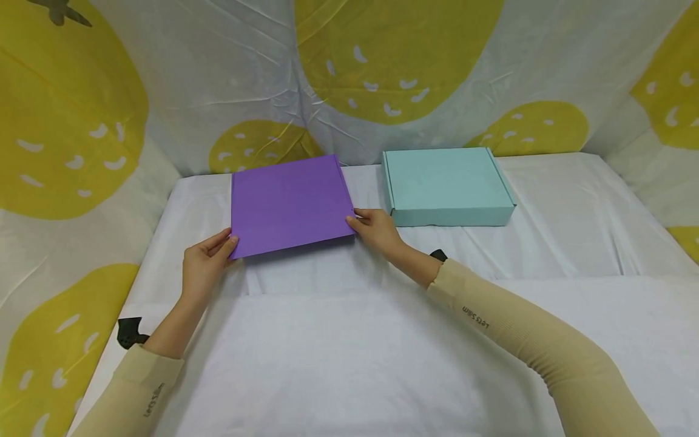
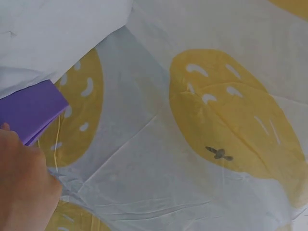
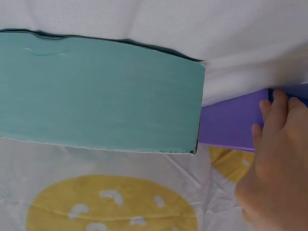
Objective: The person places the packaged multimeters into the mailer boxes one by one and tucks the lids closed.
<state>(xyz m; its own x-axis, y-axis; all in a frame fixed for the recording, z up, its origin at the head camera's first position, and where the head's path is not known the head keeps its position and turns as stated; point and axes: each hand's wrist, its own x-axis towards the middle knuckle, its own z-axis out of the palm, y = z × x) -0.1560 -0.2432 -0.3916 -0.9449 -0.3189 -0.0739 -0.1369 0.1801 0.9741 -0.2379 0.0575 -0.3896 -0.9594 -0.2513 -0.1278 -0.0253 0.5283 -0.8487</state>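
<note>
A purple cardboard box (image 1: 292,206) lies tilted at the back left of the white-covered table, its broad top facing up and a shadow under its front edge. My left hand (image 1: 204,264) pinches the front left corner, thumb on top. At the front right corner, my right hand (image 1: 377,230) grips it the same way. The left wrist view catches one end of the purple box (image 2: 33,108) beside the left hand (image 2: 24,178). In the right wrist view, the fingers of the right hand (image 3: 281,159) curl at the edge of the purple box (image 3: 233,120).
To the right of the purple box, a closed teal cardboard box (image 1: 445,182) rests on the white cloth (image 1: 349,358), close to my right hand. Behind the table hangs a white curtain (image 1: 235,67) printed with yellow fruit; it also lines both sides.
</note>
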